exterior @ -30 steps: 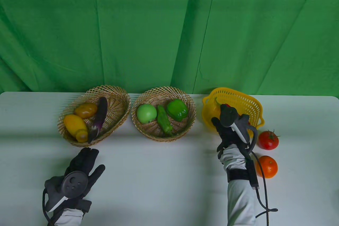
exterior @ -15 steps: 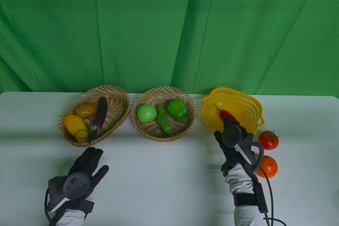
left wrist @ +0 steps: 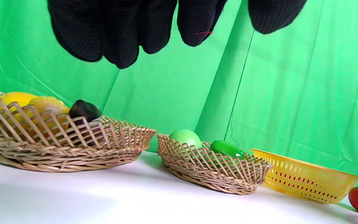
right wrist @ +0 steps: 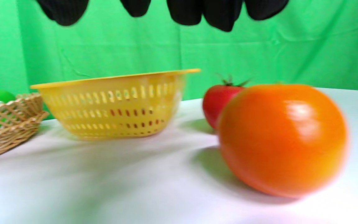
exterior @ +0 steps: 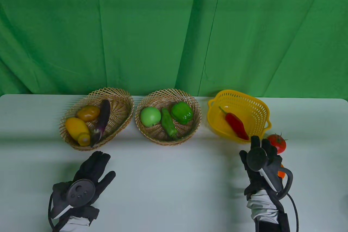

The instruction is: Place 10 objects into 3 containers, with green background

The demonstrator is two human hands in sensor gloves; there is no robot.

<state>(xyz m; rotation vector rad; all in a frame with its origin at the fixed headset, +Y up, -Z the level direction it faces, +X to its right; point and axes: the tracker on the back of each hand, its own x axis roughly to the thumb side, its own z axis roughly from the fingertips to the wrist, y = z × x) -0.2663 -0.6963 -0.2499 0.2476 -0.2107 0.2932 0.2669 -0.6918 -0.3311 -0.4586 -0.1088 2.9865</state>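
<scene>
A red chili pepper (exterior: 236, 123) lies in the yellow plastic basket (exterior: 260, 107) at the right. My right hand (exterior: 261, 150) is open and empty, just in front of the basket and over an orange tomato (right wrist: 283, 138), mostly hidden in the table view (exterior: 281, 173). A red tomato (exterior: 277, 143) sits on the table beside the basket. My left hand (exterior: 93, 166) lies open and empty in front of the left wicker basket (exterior: 122, 101). The middle wicker basket (exterior: 168, 94) holds a green apple (exterior: 150, 116), a green chili (exterior: 168, 123) and a green bell pepper (exterior: 182, 112).
The left wicker basket holds a yellow mango (exterior: 76, 127), an orange-yellow fruit (exterior: 87, 113) and a purple eggplant (exterior: 102, 120). A green cloth (exterior: 174, 30) hangs behind the white table (exterior: 168, 183).
My right hand let go of the red chili in the yellow basket and drew back toward me, to the right, over the orange tomato. My left hand slid slightly back.
</scene>
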